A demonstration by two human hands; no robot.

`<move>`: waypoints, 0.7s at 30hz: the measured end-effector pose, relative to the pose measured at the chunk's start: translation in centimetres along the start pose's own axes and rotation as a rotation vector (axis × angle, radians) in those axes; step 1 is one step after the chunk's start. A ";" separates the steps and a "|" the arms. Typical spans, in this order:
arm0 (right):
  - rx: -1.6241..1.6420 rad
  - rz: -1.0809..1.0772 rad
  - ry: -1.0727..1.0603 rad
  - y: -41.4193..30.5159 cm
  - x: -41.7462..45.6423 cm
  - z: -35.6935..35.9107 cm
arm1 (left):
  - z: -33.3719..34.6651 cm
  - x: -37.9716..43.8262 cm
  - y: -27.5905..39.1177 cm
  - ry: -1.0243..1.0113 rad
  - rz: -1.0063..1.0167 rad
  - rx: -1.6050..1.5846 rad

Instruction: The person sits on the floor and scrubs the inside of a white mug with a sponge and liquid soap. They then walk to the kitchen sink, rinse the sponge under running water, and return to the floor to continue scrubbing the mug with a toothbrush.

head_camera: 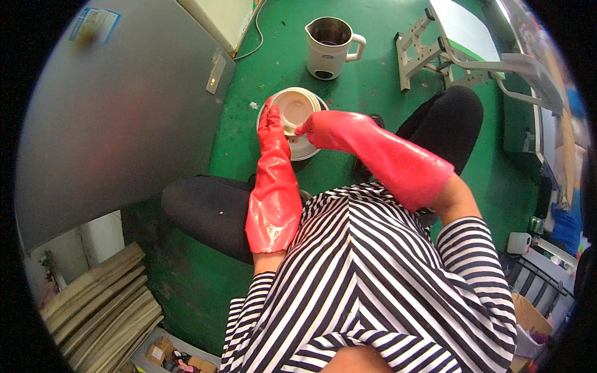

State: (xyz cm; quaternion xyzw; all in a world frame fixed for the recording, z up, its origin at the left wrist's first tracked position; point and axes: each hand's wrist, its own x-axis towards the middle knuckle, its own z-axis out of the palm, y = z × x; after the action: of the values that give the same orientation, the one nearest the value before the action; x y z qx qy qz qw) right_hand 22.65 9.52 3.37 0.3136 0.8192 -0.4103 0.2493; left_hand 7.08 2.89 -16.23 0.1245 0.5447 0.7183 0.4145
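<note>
Red rubber gloves cover both my hands and forearms. My left hand (pixel 272 123) holds the left side of a white round cup-like part (pixel 295 108), perhaps an appliance lid, its pale hollow face turned up to me. With curled fingers, my right hand (pixel 319 129) grips the lower right rim of that part; the fingertips are partly hidden. Beneath it, a wider white round dish or basin (pixel 305 153) rests on the floor, mostly covered. Beyond stands an upright white blender-type jug (pixel 327 58) with a side handle, dark inside.
A grey metal panel (pixel 121 116) rises on the left of the green floor (pixel 280 46). A step stool or folding frame (pixel 415 56) stands at upper right. Stacked flat boards (pixel 102 307) and a bin of small boxes (pixel 154 342) sit at lower left. A cable (pixel 259 32) runs behind.
</note>
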 end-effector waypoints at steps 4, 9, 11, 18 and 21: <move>-0.260 0.012 -0.063 1.0 -1.5 -2.9 | 2.0 -2.1 3.1 -0.008 0.100 0.304; -0.189 -0.022 0.024 3.3 2.3 -1.9 | 2.8 -2.0 4.4 -0.003 -0.103 0.364; -0.080 0.256 0.086 2.1 3.6 -1.5 | 1.8 -1.6 2.3 -0.007 -0.085 0.493; -0.308 0.306 0.167 4.6 5.2 3.3 | 0.4 -0.7 1.1 0.073 0.311 0.669; -0.141 0.150 0.056 2.5 1.4 1.7 | 0.0 -0.9 1.9 0.113 0.403 0.738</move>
State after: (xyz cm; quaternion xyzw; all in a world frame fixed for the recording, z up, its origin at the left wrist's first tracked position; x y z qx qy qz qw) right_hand 23.79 9.66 0.23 0.3674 0.8269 -0.3229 0.2776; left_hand 6.74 2.11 -14.36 0.3289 0.7521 0.5475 0.1628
